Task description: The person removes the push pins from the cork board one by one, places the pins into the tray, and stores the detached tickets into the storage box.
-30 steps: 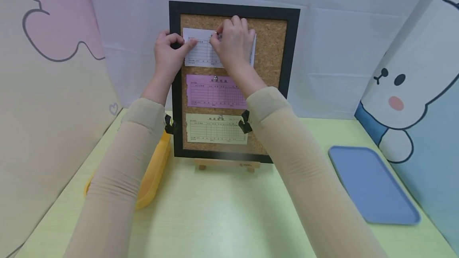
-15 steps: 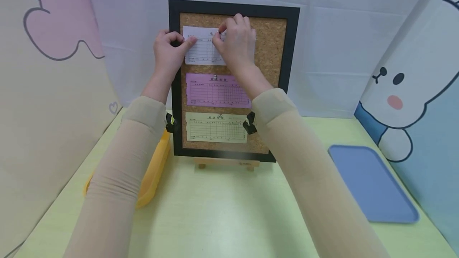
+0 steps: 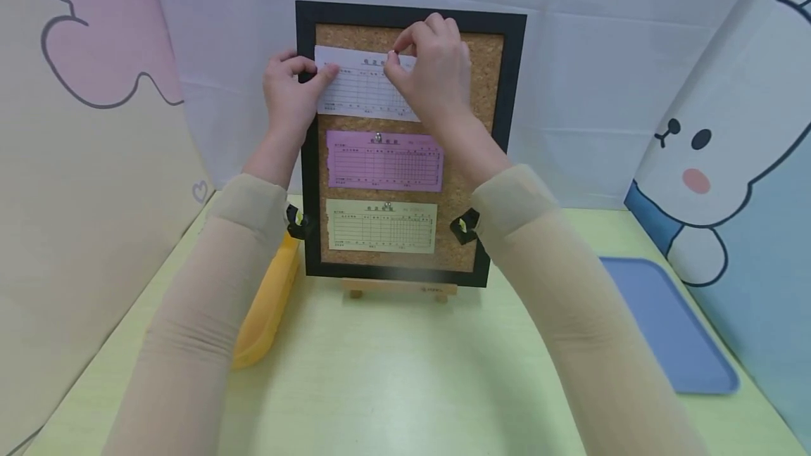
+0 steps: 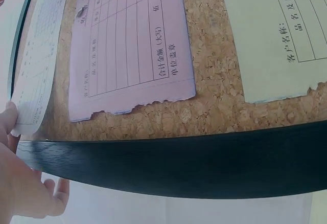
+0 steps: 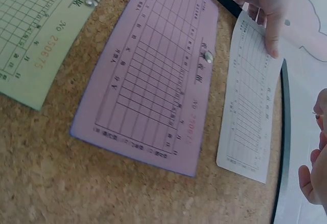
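Note:
My left hand (image 3: 288, 96) pinches the left edge of a white receipt slip (image 3: 355, 83) at the top of a black-framed cork board (image 3: 488, 97). In the left wrist view the slip bows away from the cork at that end. My right hand (image 3: 438, 76) is in front of the slip's right part, its thumb and index finger pinching a tiny pushpin (image 5: 316, 114), mostly hidden. No pin shows in the white slip in the right wrist view. Below it, a pink slip (image 3: 384, 164) and a pale yellow slip (image 3: 381, 231) each hang from a silver pushpin.
The board stands on a small wooden easel (image 3: 399, 288) on a pale green table (image 3: 380, 385). A yellow tray (image 3: 269, 308) is at the left, partly behind my left sleeve. A blue tray (image 3: 671, 329) lies at the right. White cloth (image 3: 589, 90) hangs behind.
My right hand has moved right and slightly up, drawing off from the slip with the pushpin. The white slip and my left hand have shifted a little left.

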